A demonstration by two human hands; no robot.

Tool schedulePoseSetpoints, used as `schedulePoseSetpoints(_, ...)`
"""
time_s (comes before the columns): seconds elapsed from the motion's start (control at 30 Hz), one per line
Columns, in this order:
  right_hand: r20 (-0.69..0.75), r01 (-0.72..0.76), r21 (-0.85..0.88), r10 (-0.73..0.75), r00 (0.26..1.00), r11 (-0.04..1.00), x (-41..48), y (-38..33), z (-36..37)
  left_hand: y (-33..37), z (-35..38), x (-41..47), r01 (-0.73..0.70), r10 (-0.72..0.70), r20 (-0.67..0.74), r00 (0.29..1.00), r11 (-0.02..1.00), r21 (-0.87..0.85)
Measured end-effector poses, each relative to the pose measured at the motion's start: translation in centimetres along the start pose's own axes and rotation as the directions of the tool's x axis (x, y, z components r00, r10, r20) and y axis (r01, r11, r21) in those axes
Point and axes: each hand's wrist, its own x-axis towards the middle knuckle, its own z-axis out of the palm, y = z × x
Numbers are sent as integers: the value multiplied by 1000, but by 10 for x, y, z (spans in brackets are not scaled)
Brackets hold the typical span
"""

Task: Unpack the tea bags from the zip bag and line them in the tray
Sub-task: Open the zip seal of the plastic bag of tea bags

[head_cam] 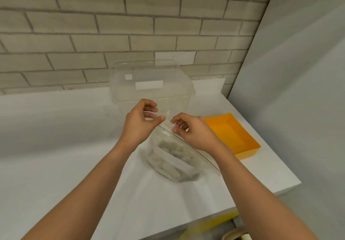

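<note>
Fingers [161,118] of left hand [139,126]: thumb and forefinger closed in a narrow pinch on the top edge of the zip bag [186,165], at its far corner; the other fingers are curled loosely above.
Fingers [175,130] of right hand [195,134]: thumb and forefinger pinch the same top edge, just beside the left pinch at its 3 o'clock; the other fingers are curled.
Zip bag: clear plastic, resting on the desk [56,146] near the centre of the view, with its top edge raised between the two hands. The zip strip shows as a dark line running from the pinches toward 5 o'clock and passing under the right forearm. Whether the zip is parted cannot be told.
Tea bags [172,147]: pale and bunched together inside the zip bag, at 6 o'clock of the hands; their number is not legible.
Tray [240,146]: orange and shallow, on the desk at 3 o'clock of the zip bag, near it but apart.
Clear container [151,86]: transparent and lidded, standing on the desk at 12 o'clock of the hands, close to the wall.
Desk: white, carrying the zip bag, tray and container.
Brick wall [93,25]: pale, at 12 o'clock behind the desk.
Grey wall [298,71]: plain, at 3 o'clock, meeting the brick wall in a corner.
</note>
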Motion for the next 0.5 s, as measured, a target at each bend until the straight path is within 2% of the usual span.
schedulePoseSetpoints(0.07,-66,-33,92,39,997,995,2,9,3,3,7,-12,55,-58,-219,974,998,-22)
schedulePoseSetpoints(0.1,-89,-33,126,45,995,991,1,14,4,2,10,-20,85,-96,-280,955,995,-53)
schedulePoseSetpoints(0.13,-103,-28,151,44,994,988,1,17,5,0,12,-27,114,-137,-283,949,989,-96)
schedulePoseSetpoints(0.17,-110,-22,170,41,993,985,0,19,7,-2,15,-34,151,-179,-229,957,980,-132)
schedulePoseSetpoints(0.27,-104,-7,233,33,994,972,-2,21,10,-6,27,-50,270,-275,3,961,942,-199)
schedulePoseSetpoints(0.4,-75,24,301,-1,997,953,-6,15,13,-2,38,-43,266,-305,-55,951,895,-359)
schedulePoseSetpoints(0.5,-44,23,289,-11,999,957,-6,17,15,0,37,-36,240,-285,-73,956,899,-367)
